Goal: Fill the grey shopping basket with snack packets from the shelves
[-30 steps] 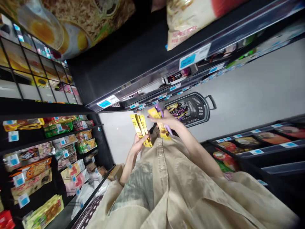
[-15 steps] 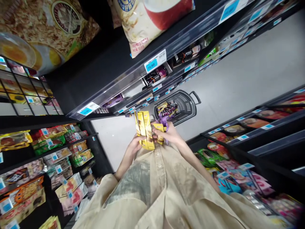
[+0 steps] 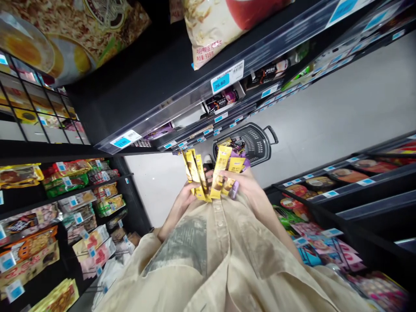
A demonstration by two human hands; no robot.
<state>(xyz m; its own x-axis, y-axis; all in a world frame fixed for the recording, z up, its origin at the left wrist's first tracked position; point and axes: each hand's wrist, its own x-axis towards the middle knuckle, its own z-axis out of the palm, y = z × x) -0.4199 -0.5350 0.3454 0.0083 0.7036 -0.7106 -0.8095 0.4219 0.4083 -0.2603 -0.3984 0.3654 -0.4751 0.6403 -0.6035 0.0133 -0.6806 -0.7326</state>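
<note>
Several slim yellow sachets (image 3: 196, 174) stand fanned in my left hand (image 3: 186, 194), whose fingers are closed round their lower part. My right hand (image 3: 244, 181) grips more yellow sachets (image 3: 221, 171), the thumb lying across their front. Purple wrappers (image 3: 234, 190) show behind and below those in the right hand. Both bunches are side by side in front of my shirt, their lower ends close together. Beyond them on the floor sits a dark grey shopping basket (image 3: 255, 143) holding yellow and dark purple packets (image 3: 236, 145), partly hidden by the sachets.
A dark shelf (image 3: 136, 104) with large food bags (image 3: 214, 30) juts in above my hands. Snack shelves (image 3: 65, 203) line the left side, and more shelving (image 3: 344, 186) with packets runs along the right. A shoe (image 3: 207, 159) shows on the pale floor near the basket.
My right hand has lifted and spread its yellow sachets, so more of them face me. The sachets in my left hand have fanned apart. The view has shifted slightly.
</note>
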